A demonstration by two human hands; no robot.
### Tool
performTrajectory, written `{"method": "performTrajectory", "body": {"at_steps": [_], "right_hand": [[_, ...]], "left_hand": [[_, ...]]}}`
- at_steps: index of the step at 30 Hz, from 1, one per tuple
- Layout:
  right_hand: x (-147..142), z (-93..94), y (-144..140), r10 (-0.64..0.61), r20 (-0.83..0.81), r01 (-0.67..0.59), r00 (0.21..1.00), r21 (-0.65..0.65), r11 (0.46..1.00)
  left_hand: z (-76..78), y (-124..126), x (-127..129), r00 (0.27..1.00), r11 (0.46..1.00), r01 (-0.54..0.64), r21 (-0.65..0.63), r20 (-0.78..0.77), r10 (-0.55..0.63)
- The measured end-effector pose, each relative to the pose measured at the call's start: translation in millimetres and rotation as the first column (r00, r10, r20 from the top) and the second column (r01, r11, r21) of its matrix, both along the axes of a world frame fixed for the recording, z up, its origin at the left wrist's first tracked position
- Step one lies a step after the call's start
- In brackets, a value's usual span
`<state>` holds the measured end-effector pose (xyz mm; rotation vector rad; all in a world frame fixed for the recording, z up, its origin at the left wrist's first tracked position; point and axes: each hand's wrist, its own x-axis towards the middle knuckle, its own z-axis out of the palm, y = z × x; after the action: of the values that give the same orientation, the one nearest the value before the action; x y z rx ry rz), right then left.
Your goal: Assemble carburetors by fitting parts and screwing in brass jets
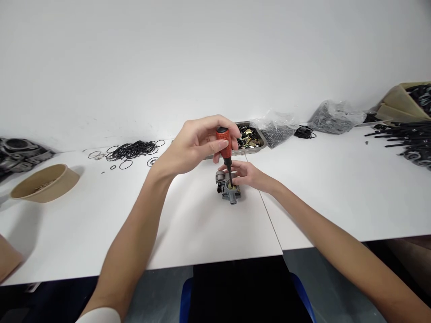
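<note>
The left hand (198,143), just above the middle of the frame, is closed around the red handle of a screwdriver (225,150), fingers curled over its top. The tool stands nearly upright, its dark shaft running down into the opening of a small grey metal part (229,190) that sits on the white table (208,229) at the centre of the frame. A brassy piece shows inside that opening, where the tip goes in.

The right hand (247,175) lies just right of the part, fingers half curled against its far side and steadying it; how firmly it grips I cannot tell. Both forearms come in from the bottom edge, the left from lower left, the right from lower right.

Behind the hands, a metal tray (261,140) holds brass-coloured and dark bits. Right of it lies a clear bag (276,130) of small dark pieces, then a coil of black cord (305,132), then a second bag (335,117). At the far right edge stands a cardboard box (402,101) with black parts, and below it a spread of black rods (399,134).

Left of centre, a heap of black O-rings (133,150) lies on the table with a few loose rings around it. At the left, a brown paper bowl (45,183) stands tilted, and dark metal castings (18,152) sit at the left edge above it. A table seam runs from the tray down to the near edge
</note>
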<state>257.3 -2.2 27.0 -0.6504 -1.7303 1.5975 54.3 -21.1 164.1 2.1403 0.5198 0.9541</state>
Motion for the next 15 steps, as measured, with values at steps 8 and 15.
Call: {"method": "performTrajectory", "body": {"at_steps": [8,15], "right_hand": [[0,1.8,-1,0.011,-0.007,-0.011,1.000,0.005,1.000],[-1,7.3,-4,0.008,0.018,-0.009,1.000,0.016,1.000]], "left_hand": [[-11.2,-3,15,0.994,0.983,-0.089,0.157,0.072,0.079],[-12.0,-7,20,0.984,0.948,-0.176,0.266,0.062,0.165]]}}
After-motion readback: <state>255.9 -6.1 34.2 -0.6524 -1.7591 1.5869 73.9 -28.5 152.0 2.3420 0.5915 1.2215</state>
